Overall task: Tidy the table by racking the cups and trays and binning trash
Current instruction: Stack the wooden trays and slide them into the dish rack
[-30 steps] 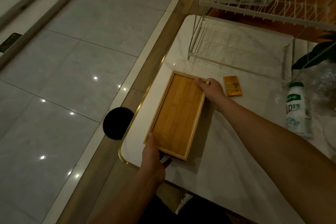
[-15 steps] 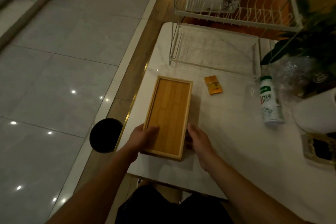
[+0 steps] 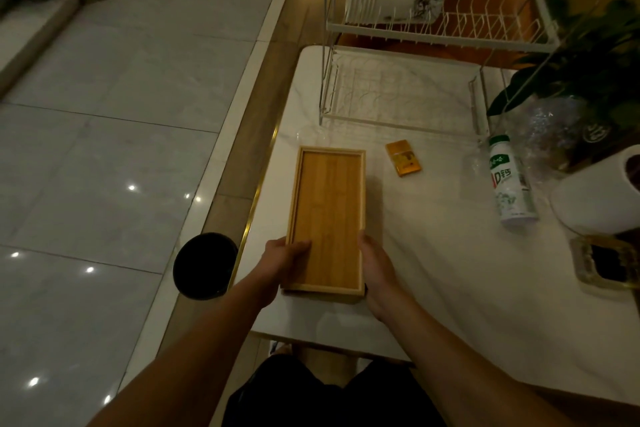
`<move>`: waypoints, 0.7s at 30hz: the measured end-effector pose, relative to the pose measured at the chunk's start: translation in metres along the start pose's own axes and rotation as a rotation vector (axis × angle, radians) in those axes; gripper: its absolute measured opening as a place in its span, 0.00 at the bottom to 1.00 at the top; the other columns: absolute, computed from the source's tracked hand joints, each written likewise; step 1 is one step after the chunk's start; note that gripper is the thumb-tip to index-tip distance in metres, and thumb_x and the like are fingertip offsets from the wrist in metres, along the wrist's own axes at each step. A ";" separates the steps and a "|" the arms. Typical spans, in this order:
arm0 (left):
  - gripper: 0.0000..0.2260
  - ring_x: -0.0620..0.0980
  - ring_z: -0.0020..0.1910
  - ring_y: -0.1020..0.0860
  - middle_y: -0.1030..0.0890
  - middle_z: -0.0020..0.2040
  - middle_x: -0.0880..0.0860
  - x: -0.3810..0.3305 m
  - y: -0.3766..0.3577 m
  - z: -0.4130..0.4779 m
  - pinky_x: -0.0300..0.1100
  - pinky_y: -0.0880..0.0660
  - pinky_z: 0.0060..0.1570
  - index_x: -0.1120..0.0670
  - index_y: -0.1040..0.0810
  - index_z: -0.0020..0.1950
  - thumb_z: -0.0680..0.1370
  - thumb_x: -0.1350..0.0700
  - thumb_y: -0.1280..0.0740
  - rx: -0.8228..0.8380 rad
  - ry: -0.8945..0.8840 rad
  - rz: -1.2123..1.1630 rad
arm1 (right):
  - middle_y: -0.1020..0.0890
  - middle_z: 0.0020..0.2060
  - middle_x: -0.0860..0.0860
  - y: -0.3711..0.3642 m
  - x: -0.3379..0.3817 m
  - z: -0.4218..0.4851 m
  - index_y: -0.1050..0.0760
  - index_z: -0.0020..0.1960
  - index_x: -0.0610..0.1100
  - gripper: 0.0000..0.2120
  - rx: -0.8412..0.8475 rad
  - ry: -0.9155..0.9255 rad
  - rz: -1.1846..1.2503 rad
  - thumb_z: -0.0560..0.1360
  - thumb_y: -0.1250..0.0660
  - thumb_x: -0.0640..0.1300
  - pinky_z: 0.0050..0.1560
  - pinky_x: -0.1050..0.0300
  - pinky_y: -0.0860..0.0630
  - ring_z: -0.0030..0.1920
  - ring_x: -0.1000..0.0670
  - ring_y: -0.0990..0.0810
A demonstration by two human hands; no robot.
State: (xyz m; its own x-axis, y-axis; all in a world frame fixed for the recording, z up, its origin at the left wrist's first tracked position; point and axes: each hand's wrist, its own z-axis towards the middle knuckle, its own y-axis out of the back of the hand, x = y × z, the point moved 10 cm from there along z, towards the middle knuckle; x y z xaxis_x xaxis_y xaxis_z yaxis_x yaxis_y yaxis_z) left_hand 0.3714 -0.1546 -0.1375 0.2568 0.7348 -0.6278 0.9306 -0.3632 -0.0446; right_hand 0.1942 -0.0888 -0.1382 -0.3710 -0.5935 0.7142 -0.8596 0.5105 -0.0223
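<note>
A rectangular bamboo tray (image 3: 329,204) lies lengthwise on the white marble table (image 3: 433,270), near its left edge. My left hand (image 3: 282,262) grips the tray's near left side, thumb lying inside on the tray floor. My right hand (image 3: 375,263) grips the near right side, thumb on the rim. Behind the tray stands a white two-tier wire rack (image 3: 408,104); its upper tier holds a stack of white paper cups (image 3: 384,0) lying on their side. A small gold packet (image 3: 403,158) and a white drink bottle (image 3: 510,184) lie on the table.
A round black bin (image 3: 204,265) sits on the floor left of the table. At the right are a potted plant (image 3: 595,62), crumpled clear plastic (image 3: 550,128), a white roll (image 3: 595,194) and a glass ashtray (image 3: 609,262).
The tray was slanted with my hands on opposite ends; it has been turned straight. Both hands now hold its near end, one on each side.
</note>
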 end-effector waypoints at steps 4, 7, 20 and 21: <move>0.25 0.57 0.58 0.22 0.22 0.61 0.55 0.004 0.000 -0.001 0.53 0.22 0.54 0.56 0.32 0.72 0.78 0.49 0.31 0.016 0.002 -0.025 | 0.20 0.62 0.49 0.004 0.001 -0.003 0.27 0.68 0.50 0.21 -0.020 0.022 -0.025 0.80 0.42 0.59 0.66 0.43 0.27 0.61 0.48 0.22; 0.23 0.53 0.54 0.21 0.21 0.58 0.52 0.004 -0.001 -0.002 0.48 0.23 0.46 0.54 0.31 0.70 0.78 0.49 0.31 0.026 -0.017 -0.032 | 0.18 0.58 0.48 0.005 0.007 -0.002 0.25 0.65 0.50 0.18 0.011 0.024 -0.034 0.80 0.41 0.57 0.63 0.41 0.24 0.58 0.46 0.20; 0.28 0.63 0.65 0.24 0.24 0.67 0.58 0.006 -0.017 0.002 0.64 0.29 0.66 0.52 0.36 0.75 0.77 0.54 0.30 0.136 -0.016 -0.142 | 0.20 0.60 0.47 0.018 0.012 -0.009 0.28 0.69 0.50 0.20 0.030 0.094 -0.053 0.79 0.36 0.50 0.62 0.39 0.24 0.59 0.45 0.20; 0.30 0.62 0.64 0.24 0.24 0.68 0.57 0.004 -0.020 0.001 0.63 0.26 0.64 0.50 0.37 0.75 0.76 0.53 0.29 0.145 -0.038 -0.155 | 0.19 0.60 0.48 0.020 0.012 -0.009 0.28 0.69 0.50 0.19 0.026 0.101 -0.055 0.78 0.35 0.50 0.61 0.40 0.23 0.58 0.46 0.20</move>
State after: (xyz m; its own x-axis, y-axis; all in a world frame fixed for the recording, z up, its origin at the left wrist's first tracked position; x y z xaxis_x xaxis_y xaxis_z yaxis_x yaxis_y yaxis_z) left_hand 0.3532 -0.1448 -0.1398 0.1008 0.7674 -0.6332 0.9102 -0.3281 -0.2527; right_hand 0.1761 -0.0800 -0.1238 -0.2867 -0.5542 0.7815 -0.8871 0.4615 0.0018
